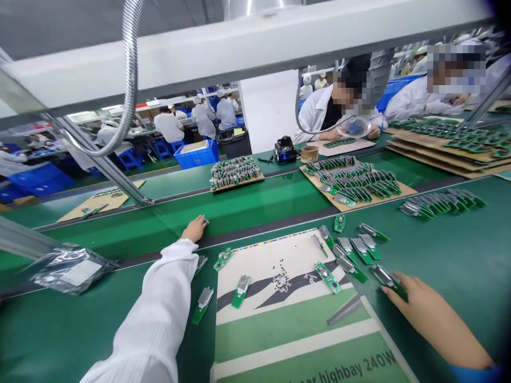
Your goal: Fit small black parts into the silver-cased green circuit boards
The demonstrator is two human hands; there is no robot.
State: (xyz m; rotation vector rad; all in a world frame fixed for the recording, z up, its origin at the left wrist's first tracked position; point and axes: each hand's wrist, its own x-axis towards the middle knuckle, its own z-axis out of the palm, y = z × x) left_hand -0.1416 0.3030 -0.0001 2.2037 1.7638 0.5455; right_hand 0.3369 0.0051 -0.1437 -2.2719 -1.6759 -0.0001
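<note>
My left hand [194,229] reaches across the green conveyor belt [275,199], its fingers pinched on a small greyish thing too little to make out. On the right, my right hand [421,300] grips a small green circuit board with a silver metal part [385,276] between thumb and fingers. Between my arms lies a printed cardboard sheet [279,338]. Small dark and pale pieces [281,280] are heaped on it. Loose boards rest on the sheet, including one with its silver part up [241,290] and a bare-faced one [327,276]. Another board [203,304] lies left of it.
Beyond the belt, boards fill a cardboard tray [237,173]; another loaded cardboard [359,186] lies right of it. A board row [443,203] sits right. A silvery bag [74,268] lies left. A metal frame bar [239,53] crosses overhead. Co-workers sit opposite.
</note>
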